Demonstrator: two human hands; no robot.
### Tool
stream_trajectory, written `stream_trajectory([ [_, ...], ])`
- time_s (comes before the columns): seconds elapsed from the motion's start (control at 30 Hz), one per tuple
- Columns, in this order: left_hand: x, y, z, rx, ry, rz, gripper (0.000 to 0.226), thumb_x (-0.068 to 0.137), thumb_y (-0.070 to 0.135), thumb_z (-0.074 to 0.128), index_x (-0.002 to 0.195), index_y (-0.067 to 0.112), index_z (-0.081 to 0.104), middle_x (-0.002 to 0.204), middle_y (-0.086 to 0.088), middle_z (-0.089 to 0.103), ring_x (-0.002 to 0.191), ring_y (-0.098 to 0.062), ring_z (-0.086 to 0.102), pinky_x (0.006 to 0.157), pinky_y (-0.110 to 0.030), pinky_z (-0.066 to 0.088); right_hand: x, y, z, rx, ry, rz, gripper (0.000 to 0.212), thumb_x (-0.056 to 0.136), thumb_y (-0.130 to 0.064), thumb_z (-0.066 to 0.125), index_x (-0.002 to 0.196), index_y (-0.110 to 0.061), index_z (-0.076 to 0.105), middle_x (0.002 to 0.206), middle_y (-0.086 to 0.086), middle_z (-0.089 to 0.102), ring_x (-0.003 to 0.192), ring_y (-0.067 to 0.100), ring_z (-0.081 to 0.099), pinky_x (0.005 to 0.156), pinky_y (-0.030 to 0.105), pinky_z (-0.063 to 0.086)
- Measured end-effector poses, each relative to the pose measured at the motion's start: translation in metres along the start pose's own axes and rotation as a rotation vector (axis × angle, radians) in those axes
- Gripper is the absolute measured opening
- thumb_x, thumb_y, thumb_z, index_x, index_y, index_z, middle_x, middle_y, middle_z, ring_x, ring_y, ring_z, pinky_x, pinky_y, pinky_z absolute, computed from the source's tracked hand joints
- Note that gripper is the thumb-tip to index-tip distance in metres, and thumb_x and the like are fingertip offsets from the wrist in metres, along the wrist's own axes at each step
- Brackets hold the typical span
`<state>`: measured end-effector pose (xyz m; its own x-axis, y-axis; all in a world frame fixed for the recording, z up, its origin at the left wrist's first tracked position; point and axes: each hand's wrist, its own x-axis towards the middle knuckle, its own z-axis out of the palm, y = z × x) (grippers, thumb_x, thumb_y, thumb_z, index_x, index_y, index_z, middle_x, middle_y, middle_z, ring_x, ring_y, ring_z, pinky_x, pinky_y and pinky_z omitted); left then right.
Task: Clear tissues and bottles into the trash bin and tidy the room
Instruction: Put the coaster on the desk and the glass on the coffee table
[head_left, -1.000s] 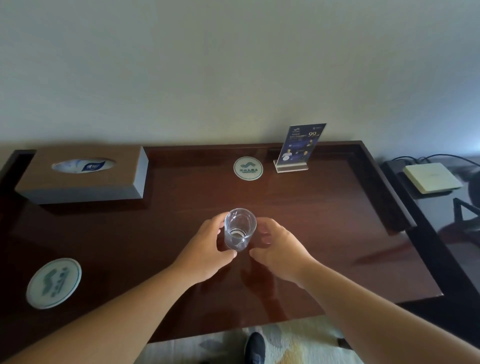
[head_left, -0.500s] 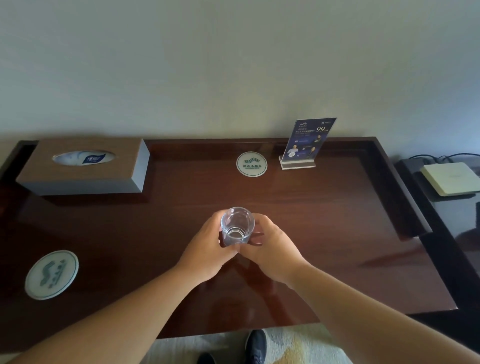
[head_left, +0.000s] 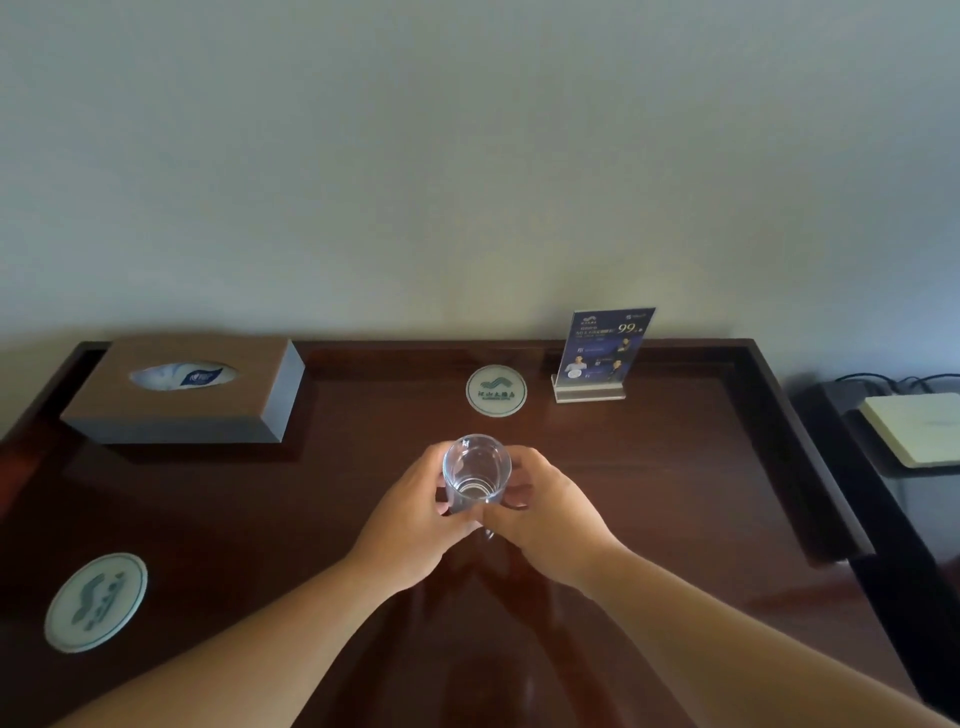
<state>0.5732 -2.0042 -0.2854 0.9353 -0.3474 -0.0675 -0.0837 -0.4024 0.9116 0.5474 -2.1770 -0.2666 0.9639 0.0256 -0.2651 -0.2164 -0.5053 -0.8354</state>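
A clear empty drinking glass (head_left: 477, 470) stands upright at the middle of a dark wooden desk (head_left: 675, 493). My left hand (head_left: 415, 525) wraps its left side and my right hand (head_left: 545, 512) wraps its right side, fingertips meeting at the front. A round white coaster (head_left: 496, 390) with a green logo lies just behind the glass. A brown tissue box (head_left: 187, 389) with a tissue in its oval slot sits at the back left. No bottle or trash bin is in view.
A second round coaster (head_left: 96, 601) lies at the front left. A blue card in a clear stand (head_left: 602, 356) is upright at the back right. The desk has a raised rim. A pale flat box (head_left: 917, 428) with cables rests on a lower black surface at right.
My right hand has closed in on the glass, so both hands hold it. The glass has moved slightly away from me toward the back coaster, and my view has tilted upward.
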Motion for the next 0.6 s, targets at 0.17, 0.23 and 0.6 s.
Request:
stream_trajectory([
  [0.17,0.032,0.012,-0.004,0.039,0.057,-0.001,0.052,0.076,0.033,0.077,0.111,0.057,0.047,0.112,0.030,0.058,0.105,0.003,0.057,0.082,-0.019,0.051,0.008,0.002,-0.026,-0.039,0.044,-0.014,0.078,0.071,-0.053,0.075,0.137,-0.041,0.036,0.121,-0.015,0.050,0.097,-0.005,0.056,0.081,0.016,0.046],
  [0.23,0.048,0.015,-0.006,0.067,0.081,-0.024,0.056,0.074,0.034,0.078,0.105,0.065,0.043,0.107,0.039,0.054,0.098,0.012,0.056,0.074,-0.011,0.045,0.008,0.009,-0.035,-0.029,0.061,0.016,0.077,0.073,-0.049,0.075,0.138,-0.040,0.036,0.119,-0.017,0.050,0.098,-0.005,0.055,0.081,0.016,0.045],
  [0.6,0.150,0.001,-0.002,0.113,0.045,-0.063,0.061,0.072,0.029,0.080,0.118,0.043,0.043,0.115,0.018,0.054,0.108,-0.007,0.056,0.092,-0.035,0.047,0.027,0.023,-0.065,-0.010,0.207,0.154,0.063,0.077,-0.044,0.074,0.131,-0.041,0.043,0.112,-0.020,0.053,0.097,-0.006,0.056,0.076,0.015,0.043],
])
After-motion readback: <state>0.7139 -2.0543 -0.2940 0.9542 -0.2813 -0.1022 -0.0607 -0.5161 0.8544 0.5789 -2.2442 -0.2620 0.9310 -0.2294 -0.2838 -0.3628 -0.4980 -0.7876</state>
